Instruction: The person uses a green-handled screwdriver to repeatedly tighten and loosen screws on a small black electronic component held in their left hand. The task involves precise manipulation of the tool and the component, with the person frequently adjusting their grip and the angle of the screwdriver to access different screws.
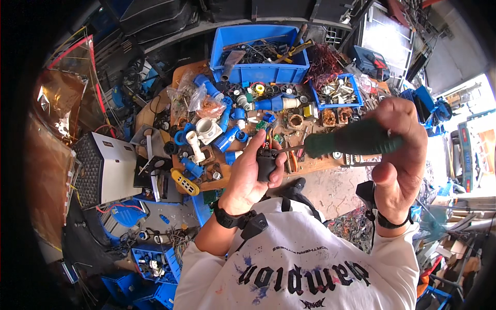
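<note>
Tilted too far, the dark-green-handled metal screwdriver (356,138) clamped by the right hand's (405,147) fingers might slip at the rounded black plastic part's (266,168) 3 o'clock side, jabbing the left hand (246,176), fingers clamped around it.

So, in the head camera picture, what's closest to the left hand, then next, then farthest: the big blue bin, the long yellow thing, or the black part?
1. Black part: nearest, held right in the left hand.
2. Long yellow thing: off to the left of that hand.
3. Big blue bin: farthest, up ahead beyond the hand.
</note>
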Demonstrator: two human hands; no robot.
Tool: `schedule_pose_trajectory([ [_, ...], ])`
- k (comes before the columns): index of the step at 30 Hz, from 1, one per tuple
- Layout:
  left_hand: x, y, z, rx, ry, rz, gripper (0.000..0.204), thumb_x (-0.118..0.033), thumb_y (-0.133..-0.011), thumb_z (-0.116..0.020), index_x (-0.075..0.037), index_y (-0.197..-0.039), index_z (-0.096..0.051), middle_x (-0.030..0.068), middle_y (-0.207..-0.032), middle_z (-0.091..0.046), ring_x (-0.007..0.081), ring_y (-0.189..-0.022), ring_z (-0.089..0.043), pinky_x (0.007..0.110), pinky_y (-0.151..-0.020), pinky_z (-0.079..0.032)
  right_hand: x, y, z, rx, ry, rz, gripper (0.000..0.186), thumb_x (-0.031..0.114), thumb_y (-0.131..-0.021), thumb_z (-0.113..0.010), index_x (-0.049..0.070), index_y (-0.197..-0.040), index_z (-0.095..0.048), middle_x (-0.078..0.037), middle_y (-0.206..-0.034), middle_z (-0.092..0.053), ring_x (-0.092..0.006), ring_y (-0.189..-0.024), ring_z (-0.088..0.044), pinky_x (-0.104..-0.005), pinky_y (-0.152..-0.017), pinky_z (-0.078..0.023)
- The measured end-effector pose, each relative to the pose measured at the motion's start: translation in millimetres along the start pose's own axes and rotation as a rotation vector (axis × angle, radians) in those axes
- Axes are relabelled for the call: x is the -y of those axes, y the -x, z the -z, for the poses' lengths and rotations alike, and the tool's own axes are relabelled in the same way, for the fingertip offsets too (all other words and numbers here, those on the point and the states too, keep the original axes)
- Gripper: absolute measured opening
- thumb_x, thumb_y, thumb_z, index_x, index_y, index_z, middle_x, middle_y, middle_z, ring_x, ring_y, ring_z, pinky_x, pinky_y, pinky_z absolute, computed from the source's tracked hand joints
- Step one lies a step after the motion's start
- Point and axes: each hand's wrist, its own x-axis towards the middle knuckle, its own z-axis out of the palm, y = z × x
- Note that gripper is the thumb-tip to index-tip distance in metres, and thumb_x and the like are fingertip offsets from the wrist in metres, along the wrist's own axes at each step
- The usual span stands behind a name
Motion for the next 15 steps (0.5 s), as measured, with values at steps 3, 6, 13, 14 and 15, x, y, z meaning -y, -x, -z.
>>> schedule_pose_trajectory([
  [3, -0.3, -0.4, -0.1, -0.013, -0.003, 0.008, 0.042, -0.048, -0.094, -0.048, -0.007, -0.092, -0.053, 0.0077, -0.069, -0.056, 0.0157, -0.044, -0.048, 0.027, -0.04, -0.034, -5.1, 0.7, -2.1, -0.006, -0.096, 0.084, 0.064, 0.022, -0.087, -0.065, 0.007, -0.14, -0.034, -0.026, -0.125, -0.048, -0.0346, -0.115, -0.053, -0.0408, -0.096, -0.046],
  [6, -0.7, -1.7, -0.4, -0.004, 0.001, 0.013, 0.042, -0.049, -0.094, -0.048, -0.007, -0.092, -0.054, 0.0075, -0.069, -0.056, 0.0156, -0.045, -0.048, 0.027, -0.04, -0.034, 1.7, -4.0, -14.3, -0.122, -0.316, 0.002, 0.065, 0.017, -0.087, -0.062, 0.007, -0.143, -0.031, -0.027, -0.125, -0.049, -0.0369, -0.112, -0.055, -0.0454, -0.098, -0.044],
  [13, -0.4, -1.4, -0.2, 0.003, -0.007, 0.015, 0.042, -0.049, -0.094, -0.049, -0.007, -0.092, -0.054, 0.0073, -0.069, -0.055, 0.0157, -0.045, -0.048, 0.027, -0.04, -0.035, -0.5, -0.8, -8.6, -0.133, 0.009, -0.008, 0.065, 0.034, -0.08, -0.073, 0.0, -0.128, -0.046, -0.018, -0.114, -0.052, -0.0278, -0.104, -0.054, -0.0367, -0.091, -0.043],
  [14, -0.5, -1.2, -0.2, 0.0, -0.008, 0.016, 0.042, -0.049, -0.094, -0.049, -0.007, -0.092, -0.054, 0.0073, -0.069, -0.055, 0.0157, -0.045, -0.048, 0.027, -0.04, -0.035, -1.6, 1.0, -3.1, -0.093, 0.036, 0.006, 0.064, 0.035, -0.079, -0.073, 0.0, -0.126, -0.048, -0.017, -0.113, -0.053, -0.0271, -0.103, -0.054, -0.0357, -0.089, -0.045],
  [15, -0.6, -1.7, 0.1, -0.001, -0.003, 0.014, 0.042, -0.049, -0.094, -0.049, -0.007, -0.092, -0.054, 0.0074, -0.069, -0.055, 0.0157, -0.045, -0.048, 0.027, -0.04, -0.035, -2.8, 3.1, -1.1, -0.079, 0.017, 0.009, 0.063, 0.036, -0.078, -0.074, 0.0, -0.124, -0.049, -0.017, -0.111, -0.053, -0.0265, -0.102, -0.054, -0.0348, -0.087, -0.046],
])
